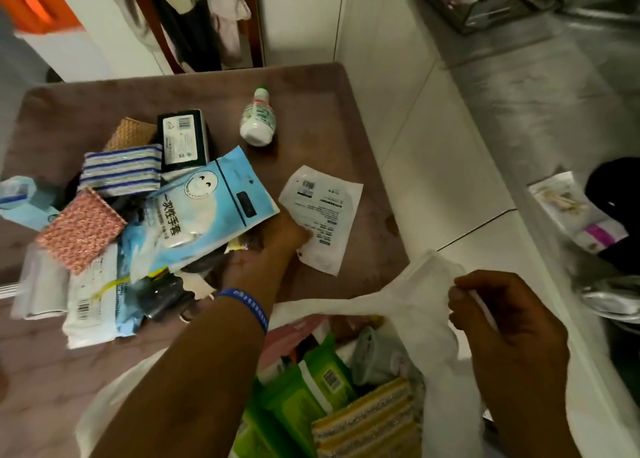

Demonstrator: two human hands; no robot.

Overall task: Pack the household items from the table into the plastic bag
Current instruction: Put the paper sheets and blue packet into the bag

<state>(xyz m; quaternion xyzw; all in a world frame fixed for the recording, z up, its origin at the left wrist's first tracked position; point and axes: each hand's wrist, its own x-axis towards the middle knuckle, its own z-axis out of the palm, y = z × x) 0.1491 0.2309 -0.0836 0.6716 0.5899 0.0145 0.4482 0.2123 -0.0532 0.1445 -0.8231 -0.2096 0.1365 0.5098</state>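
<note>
My left hand reaches across the brown table and grips the lower edge of a blue glove packet, which lies tilted on a heap of items. A white flat sachet lies just right of that hand, touching the fingers. My right hand pinches a handle of the white plastic bag, holding it open at the table's near edge. Inside the bag I see green wipe packs and a yellow striped sponge pack.
On the table lie a blue striped sponge pack, a pink scouring pad, a black box, a white bottle on its own, and white packets at the left. A white counter stands to the right.
</note>
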